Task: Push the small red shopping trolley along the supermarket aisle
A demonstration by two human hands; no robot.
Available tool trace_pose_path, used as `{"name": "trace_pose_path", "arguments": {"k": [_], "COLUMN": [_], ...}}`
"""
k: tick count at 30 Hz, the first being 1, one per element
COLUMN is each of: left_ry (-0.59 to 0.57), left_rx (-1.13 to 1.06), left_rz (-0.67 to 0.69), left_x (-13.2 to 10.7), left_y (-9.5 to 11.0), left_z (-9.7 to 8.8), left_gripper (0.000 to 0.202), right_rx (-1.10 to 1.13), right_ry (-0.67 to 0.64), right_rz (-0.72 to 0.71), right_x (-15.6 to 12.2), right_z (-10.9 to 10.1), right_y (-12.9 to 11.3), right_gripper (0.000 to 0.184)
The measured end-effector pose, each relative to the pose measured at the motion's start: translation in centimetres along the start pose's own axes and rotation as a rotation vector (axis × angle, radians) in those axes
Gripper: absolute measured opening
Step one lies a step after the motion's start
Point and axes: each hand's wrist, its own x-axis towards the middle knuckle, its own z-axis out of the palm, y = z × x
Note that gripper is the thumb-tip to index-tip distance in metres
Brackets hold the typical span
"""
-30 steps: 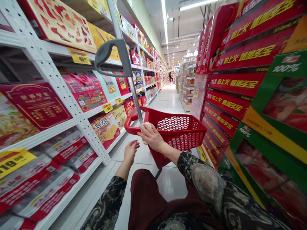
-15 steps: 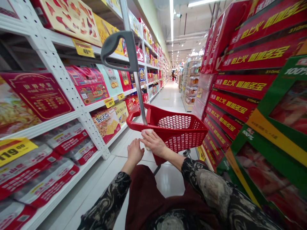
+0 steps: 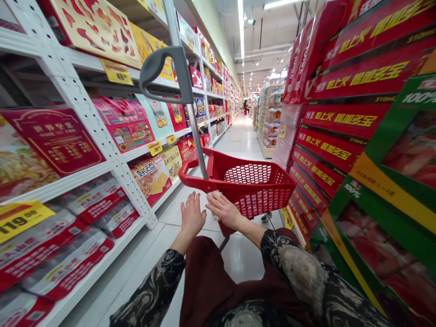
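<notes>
**A:** Where are we, going by the hands?

**B:** In a long supermarket aisle (image 3: pixel 238 136) running ahead of them. White perforated shelving (image 3: pixel 76 106) stands to their left, packed with boxed goods and yellow price tags (image 3: pixel 116 71). To their right rise stacked red cartons (image 3: pixel 330 120) and green cartons (image 3: pixel 374 141) printed with yellow lettering.

**A:** And directly in front of them?

**B:** A red shopping cart (image 3: pixel 260 202) with a mesh-patterned basket and a tall grey handle (image 3: pixel 163 68), which stands upright and passes up the basket's near side. A tiled floor (image 3: pixel 238 268) shows beneath it.

**A:** What's each hand doing?

**B:** The right hand (image 3: pixel 223 210) is curled over the cart's near rim, closed on a pale wad (image 3: pixel 214 195). The left hand (image 3: pixel 192 215) is open, its fingers spread, just beside the right and apart from the cart.

**A:** What exactly is the wad, and where does it sit?

**B:** It's partly hidden, so I can't tell its material. It lies under the right palm, pressed against the red rim, and pokes out on the side toward the left hand.
</notes>
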Motion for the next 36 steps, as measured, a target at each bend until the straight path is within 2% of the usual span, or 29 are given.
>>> {"name": "trace_pose_path", "arguments": {"k": [4,7,10,15,18,20,22,25,28,30,36], "left_ry": [0.158,0.244,0.223,0.065,0.087,0.118,0.143,0.163,0.176,0.186,0.194], "left_rx": [-0.041,-0.036,-0.005,0.078,0.112,0.132,0.149,0.158,0.159,0.158,0.146], "left_rz": [0.101,0.074,0.016,0.022,0.03,0.035,0.033,0.022,0.021,0.019,0.016], "left_x": [1.0,2.8,4.9,7.4,7.3,6.9,6.3,5.7,5.3,5.1,4.1], "left_y": [0.2,0.7,0.8,-0.1,0.0,0.3,0.7,1.2,1.6,1.8,2.4], "left_z": [-2.4,-4.2,-5.2,-5.8,-5.8,-5.8,-5.7,-5.6,-5.4,-5.3,-4.9], "left_gripper": [0.05,0.055,0.057,0.041,0.037,0.037,0.037,0.036,0.035,0.036,0.048], "right_rx": [0.052,0.07,0.095,0.102,0.121,0.149,0.197,0.279,0.29,0.253,0.134], "right_ry": [0.178,0.154,0.073,0.085,0.068,0.084,0.13,0.197,0.232,0.236,0.2], "right_rz": [0.163,0.267,0.286,0.37,0.445,0.484,0.487,0.41,0.355,0.349,0.364], "right_x": [4.2,6.2,5.6,1.5,-0.5,-0.8,-0.1,2.3,4.5,4.9,1.6], "right_z": [-2.7,-3.1,-1.9,-0.7,-1.1,-1.4,-1.6,-1.9,-2.0,-2.0,-1.8], "right_y": [0.9,1.6,2.1,4.2,5.6,5.8,5.1,3.0,1.0,0.5,2.4], "right_gripper": [0.039,0.041,0.037,0.041,0.041,0.042,0.047,0.055,0.054,0.051,0.058]}}
